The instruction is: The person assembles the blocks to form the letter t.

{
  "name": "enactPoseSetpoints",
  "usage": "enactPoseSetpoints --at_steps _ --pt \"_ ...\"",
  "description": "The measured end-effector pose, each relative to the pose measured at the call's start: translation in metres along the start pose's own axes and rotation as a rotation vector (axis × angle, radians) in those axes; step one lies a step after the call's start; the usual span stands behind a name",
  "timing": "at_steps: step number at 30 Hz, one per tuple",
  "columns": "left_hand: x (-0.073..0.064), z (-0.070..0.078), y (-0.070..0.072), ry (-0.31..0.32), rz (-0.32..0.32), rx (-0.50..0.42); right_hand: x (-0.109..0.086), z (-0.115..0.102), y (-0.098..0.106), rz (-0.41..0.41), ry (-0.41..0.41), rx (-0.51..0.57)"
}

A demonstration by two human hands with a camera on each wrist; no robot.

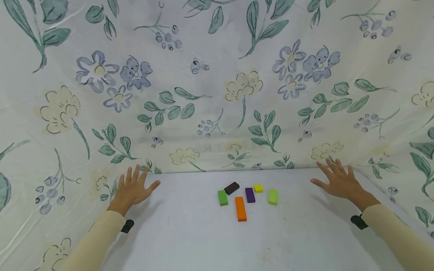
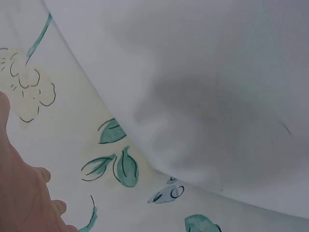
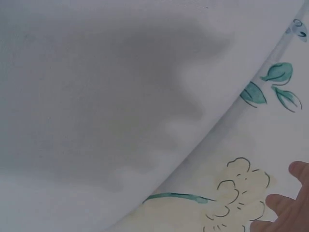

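Note:
My left hand (image 1: 130, 190) is held over the table's far left side, fingers spread and straight, holding nothing. On the far right my right hand (image 1: 340, 182) is spread the same way, also holding nothing. Between them, well apart from both hands, lie small coloured blocks: a green block (image 1: 222, 197), a dark brown block (image 1: 232, 188), an orange block (image 1: 241, 209), a purple block (image 1: 250, 195), a small yellow block (image 1: 258, 188) and a lime block (image 1: 273, 197). The orange one is longest and lies nearest me. In each wrist view a hand shows only at the edge.
The white table (image 1: 190, 241) reaches to a floral cloth (image 1: 210, 90) hanging behind it and along both sides. Shadows of the hands fall on the tabletop. A dark wrist device (image 1: 127, 226) sits under the left sleeve, another black device (image 1: 358, 221) under the right.

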State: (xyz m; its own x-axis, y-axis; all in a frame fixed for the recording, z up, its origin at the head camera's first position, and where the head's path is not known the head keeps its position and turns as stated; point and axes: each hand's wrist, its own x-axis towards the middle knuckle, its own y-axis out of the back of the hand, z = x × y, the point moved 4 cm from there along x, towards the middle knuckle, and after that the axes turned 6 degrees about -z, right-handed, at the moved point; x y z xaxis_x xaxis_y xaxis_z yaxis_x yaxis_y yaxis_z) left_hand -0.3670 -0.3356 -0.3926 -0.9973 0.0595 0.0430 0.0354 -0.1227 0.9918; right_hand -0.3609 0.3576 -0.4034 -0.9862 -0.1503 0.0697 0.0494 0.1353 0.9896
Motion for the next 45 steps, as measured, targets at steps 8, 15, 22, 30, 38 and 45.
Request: enactPoseSetpoints --at_steps 8,15,22,30,38,45 --pt "-0.005 0.013 -0.003 -0.022 0.015 -0.004 0.003 -0.012 -0.001 0.021 0.014 -0.005" --pt "-0.006 0.029 -0.006 -0.057 0.003 0.009 0.002 -0.026 -0.004 0.011 0.038 0.005" --pt "-0.01 0.044 -0.007 -0.076 -0.02 -0.005 -0.001 -0.043 -0.002 0.032 0.073 0.012" --pt "-0.01 0.066 -0.01 -0.145 0.008 0.006 0.0 -0.055 -0.004 0.048 0.098 -0.005" --pt "-0.017 0.093 -0.011 -0.185 0.031 -0.01 0.002 -0.075 -0.007 0.092 0.166 -0.013" --pt "-0.023 0.119 -0.012 -0.239 0.025 -0.029 0.007 -0.093 -0.013 0.086 0.196 0.021"
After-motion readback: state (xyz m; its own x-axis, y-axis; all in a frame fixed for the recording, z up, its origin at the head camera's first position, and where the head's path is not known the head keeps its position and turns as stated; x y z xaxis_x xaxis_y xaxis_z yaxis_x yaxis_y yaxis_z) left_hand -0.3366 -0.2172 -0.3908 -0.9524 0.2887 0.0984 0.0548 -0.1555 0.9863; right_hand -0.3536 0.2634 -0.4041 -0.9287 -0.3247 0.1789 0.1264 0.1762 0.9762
